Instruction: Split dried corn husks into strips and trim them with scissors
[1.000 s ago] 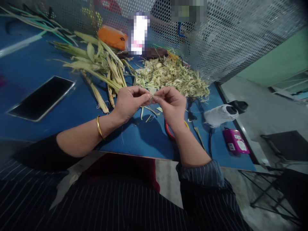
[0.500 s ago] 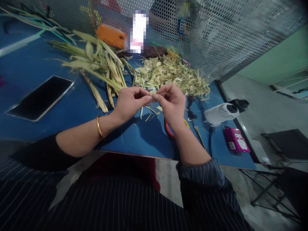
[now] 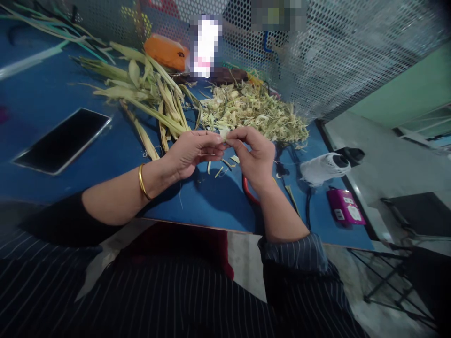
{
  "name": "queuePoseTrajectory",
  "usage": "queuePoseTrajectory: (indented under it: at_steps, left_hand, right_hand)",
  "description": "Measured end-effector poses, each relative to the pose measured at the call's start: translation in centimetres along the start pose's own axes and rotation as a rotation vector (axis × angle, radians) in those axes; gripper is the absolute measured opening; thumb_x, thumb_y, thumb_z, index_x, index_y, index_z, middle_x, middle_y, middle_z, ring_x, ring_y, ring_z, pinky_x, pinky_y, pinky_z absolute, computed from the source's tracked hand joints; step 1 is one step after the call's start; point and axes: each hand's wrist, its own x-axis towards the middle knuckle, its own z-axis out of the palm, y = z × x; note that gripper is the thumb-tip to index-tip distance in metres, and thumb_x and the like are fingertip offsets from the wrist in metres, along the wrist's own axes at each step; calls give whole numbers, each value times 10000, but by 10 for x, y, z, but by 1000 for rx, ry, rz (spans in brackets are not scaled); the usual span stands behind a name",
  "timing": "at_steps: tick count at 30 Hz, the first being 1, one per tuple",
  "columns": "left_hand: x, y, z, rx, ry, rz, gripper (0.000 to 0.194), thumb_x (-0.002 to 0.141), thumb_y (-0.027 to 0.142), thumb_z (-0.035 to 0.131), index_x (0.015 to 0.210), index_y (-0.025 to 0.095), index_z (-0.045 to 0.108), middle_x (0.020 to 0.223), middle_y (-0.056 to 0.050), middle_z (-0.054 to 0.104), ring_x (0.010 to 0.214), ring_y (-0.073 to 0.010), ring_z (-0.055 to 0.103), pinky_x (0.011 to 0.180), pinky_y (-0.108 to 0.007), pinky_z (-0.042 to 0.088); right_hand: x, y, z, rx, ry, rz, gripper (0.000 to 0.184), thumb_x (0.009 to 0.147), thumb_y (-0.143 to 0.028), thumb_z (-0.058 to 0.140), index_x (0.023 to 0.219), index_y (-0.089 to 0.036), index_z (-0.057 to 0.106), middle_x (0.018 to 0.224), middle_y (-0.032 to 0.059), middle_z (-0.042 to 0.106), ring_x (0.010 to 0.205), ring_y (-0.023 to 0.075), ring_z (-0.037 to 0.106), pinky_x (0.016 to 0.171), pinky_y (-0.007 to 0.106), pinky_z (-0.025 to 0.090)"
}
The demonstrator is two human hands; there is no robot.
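A small pale piece of corn husk [image 3: 224, 134] is pinched between the fingertips of both hands above the blue table. My left hand [image 3: 193, 152], with a gold bangle on its wrist, grips it from the left, palm turned partly upward. From the right, my right hand [image 3: 254, 154] holds it between thumb and forefinger; most of the piece is hidden by the fingers. Just behind my hands lies a heap of small husk pieces [image 3: 257, 110]. Long dried corn husks [image 3: 141, 89] lie to the left. Scissors with a red handle [image 3: 247, 190] show partly under my right forearm.
A dark phone [image 3: 63, 141] lies at the left on the blue table [image 3: 211, 206]. On the right are a white thread cone [image 3: 322, 169] and a magenta packet [image 3: 346, 206]. An orange bag [image 3: 165, 51] rests by the perforated metal screen [image 3: 299, 61] at the back.
My left hand has rolled, so its palm and lower fingers now show where its back did. The right hand keeps its pinch on the husk piece, almost in the same place.
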Motion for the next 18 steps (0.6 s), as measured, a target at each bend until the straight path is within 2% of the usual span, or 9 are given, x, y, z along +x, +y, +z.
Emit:
queuePoseTrajectory:
  at_steps: [8,15,18]
  left_hand:
    - [1,-1,0,31,36,37,152,669,268,760,738,151,691,749,-48,725,645,-122,662,686,-270,580]
    - [-1,-5,7,275,158,351,171,711,303,752,711,140,702,671,-43,705,608,-134,660,635,-253,562]
    - [-2,-7,8,351,173,421,174,727,315,740,703,147,702,671,-40,706,626,-145,668,632,-254,561]
  right_hand:
    - [2,-2,0,70,-40,19,104,867,-244,610,764,-233,611,821,-1,646,833,166,608,804,355,505]
    - [-1,-1,4,158,-15,112,155,864,-341,650,795,-213,597,733,-10,610,694,134,594,688,312,497]
    - [-2,2,7,182,3,146,204,854,-430,653,876,-237,592,770,-9,610,712,139,607,688,313,527]
